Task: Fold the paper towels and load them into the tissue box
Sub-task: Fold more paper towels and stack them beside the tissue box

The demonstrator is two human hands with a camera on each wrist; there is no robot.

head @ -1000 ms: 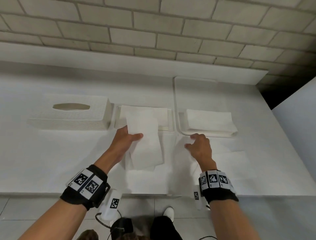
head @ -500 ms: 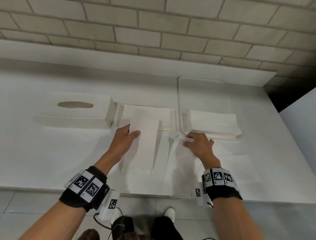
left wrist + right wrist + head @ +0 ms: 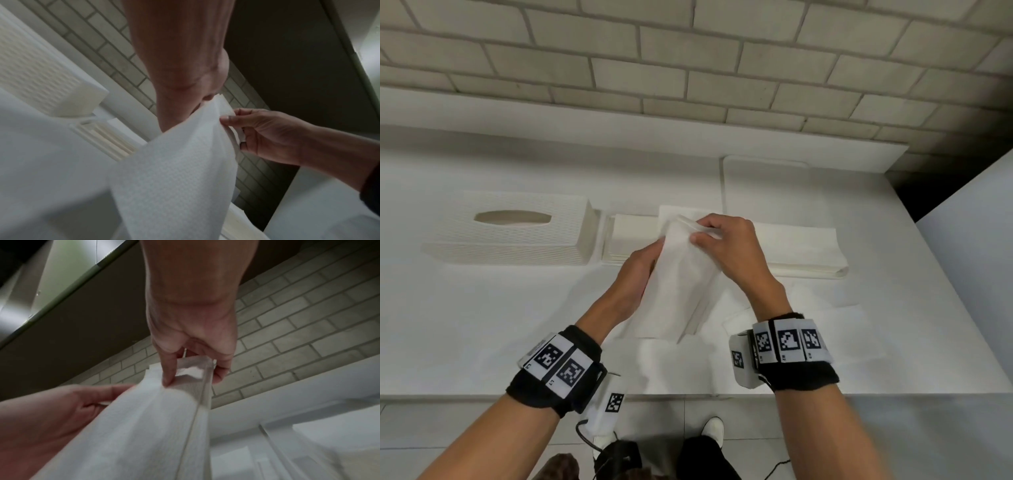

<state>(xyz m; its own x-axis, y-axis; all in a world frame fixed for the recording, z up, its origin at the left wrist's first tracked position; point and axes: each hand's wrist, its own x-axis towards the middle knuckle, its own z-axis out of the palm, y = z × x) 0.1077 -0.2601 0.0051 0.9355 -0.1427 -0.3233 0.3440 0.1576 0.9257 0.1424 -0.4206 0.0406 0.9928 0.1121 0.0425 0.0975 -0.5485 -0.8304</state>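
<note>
A folded white paper towel (image 3: 681,284) is lifted at its far end above the counter's middle; its near end still touches the loose sheets. My left hand (image 3: 654,260) grips the towel's left edge, fingers hidden behind it. My right hand (image 3: 700,234) pinches the top right corner between thumb and fingers, as the right wrist view shows at the towel (image 3: 154,426). In the left wrist view the towel (image 3: 174,178) hangs below both hands. The white tissue box (image 3: 517,236) with an oval slot sits at the left, apart from the hands.
A stack of folded towels (image 3: 630,236) lies right beside the box. A white tray (image 3: 722,192) at the right holds a stack of flat towels (image 3: 801,250). Loose sheets (image 3: 688,363) cover the counter's front edge. A brick wall stands behind.
My right hand left the sheets by the tray and moved left to the towel. Both hands now hold the towel's far end raised off the counter.
</note>
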